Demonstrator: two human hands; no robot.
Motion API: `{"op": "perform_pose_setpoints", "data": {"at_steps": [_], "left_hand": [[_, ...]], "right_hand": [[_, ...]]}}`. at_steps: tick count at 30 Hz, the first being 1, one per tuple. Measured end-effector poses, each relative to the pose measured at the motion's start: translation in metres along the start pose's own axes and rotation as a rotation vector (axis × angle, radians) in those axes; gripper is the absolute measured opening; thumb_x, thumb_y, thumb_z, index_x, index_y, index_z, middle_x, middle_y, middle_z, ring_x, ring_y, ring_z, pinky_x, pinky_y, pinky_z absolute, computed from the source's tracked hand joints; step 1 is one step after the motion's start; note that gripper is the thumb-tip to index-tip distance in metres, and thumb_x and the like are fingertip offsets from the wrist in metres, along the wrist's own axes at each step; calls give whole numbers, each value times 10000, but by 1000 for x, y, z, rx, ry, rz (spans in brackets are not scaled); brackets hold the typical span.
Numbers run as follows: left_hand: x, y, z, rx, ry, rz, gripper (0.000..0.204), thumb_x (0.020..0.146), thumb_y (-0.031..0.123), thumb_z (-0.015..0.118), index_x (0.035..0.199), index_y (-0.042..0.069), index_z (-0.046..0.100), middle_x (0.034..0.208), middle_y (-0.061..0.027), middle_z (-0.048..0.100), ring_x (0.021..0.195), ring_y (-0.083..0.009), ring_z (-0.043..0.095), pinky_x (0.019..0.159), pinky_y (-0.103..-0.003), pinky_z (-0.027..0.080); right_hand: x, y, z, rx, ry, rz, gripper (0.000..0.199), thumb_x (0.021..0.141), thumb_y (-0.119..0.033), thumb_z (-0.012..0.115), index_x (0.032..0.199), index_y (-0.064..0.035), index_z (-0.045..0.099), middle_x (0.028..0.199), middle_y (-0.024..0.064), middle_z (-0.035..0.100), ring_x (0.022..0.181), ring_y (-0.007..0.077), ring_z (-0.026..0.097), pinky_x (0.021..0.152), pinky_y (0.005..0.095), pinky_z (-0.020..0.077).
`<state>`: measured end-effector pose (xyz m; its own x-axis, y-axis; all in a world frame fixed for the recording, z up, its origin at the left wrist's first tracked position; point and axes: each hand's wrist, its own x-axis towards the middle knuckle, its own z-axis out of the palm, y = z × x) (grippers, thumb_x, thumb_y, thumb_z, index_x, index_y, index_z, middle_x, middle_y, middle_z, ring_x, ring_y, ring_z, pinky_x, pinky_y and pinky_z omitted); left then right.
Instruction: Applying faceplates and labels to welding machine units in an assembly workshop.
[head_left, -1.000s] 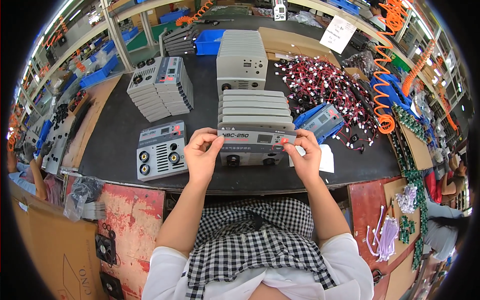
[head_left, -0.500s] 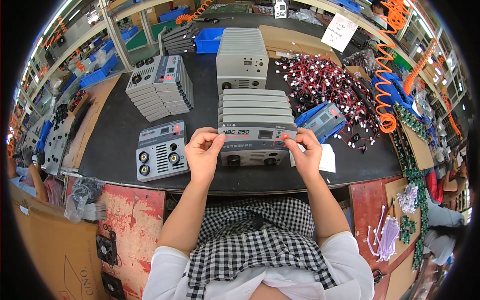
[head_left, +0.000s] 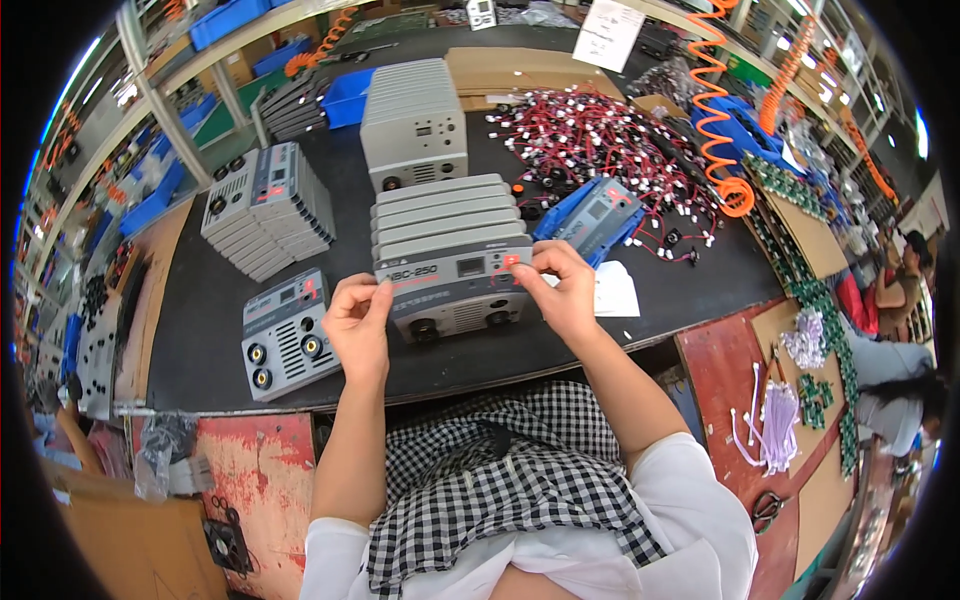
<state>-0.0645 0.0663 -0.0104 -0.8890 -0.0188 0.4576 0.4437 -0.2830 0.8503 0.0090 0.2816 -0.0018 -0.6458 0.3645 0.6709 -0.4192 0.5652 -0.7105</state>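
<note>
Thumb and forefinger of the left hand [head_left: 360, 318] and of the right hand [head_left: 562, 290] are pinched nearly closed on opposite ends of a dark gray label [head_left: 450, 285], which sits across the top of a gray panel [head_left: 466, 320] near the bench's [head_left: 440, 380] front edge. More panels [head_left: 440, 208] are lined up right behind it, with another panel [head_left: 283, 350] off to the left by that edge, and a wire heap [head_left: 590, 130] toward the back right corner.
</note>
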Motion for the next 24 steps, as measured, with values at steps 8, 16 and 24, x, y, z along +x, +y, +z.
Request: {"op": "perform_pose_setpoints", "data": {"at_steps": [8,16,24], "left_hand": [[0,3,6,31,-2,-2,102,722,-34,629,665,-2,551,823,-23,527,651,-48,430,572,-174,348],[3,-7,1,270,-41,267,241,722,0,650,637,35,427,751,-18,507,606,-55,419,557,-179,352],[-21,-15,-10,400,-101,76,207,816,141,577,860,18,417,700,-3,454,610,-74,393,573,-211,356]], "right_hand": [[1,-5,-3,-14,-41,111,143,698,-65,672,628,-2,565,766,64,550,659,131,531,597,248,431],[3,-3,0,-139,-14,-42,269,692,-95,672,603,-16,430,637,75,474,528,187,471,470,288,386],[-10,-21,-12,-137,-89,-268,339,653,-51,694,579,-36,363,662,79,492,542,197,469,472,277,384]]}}
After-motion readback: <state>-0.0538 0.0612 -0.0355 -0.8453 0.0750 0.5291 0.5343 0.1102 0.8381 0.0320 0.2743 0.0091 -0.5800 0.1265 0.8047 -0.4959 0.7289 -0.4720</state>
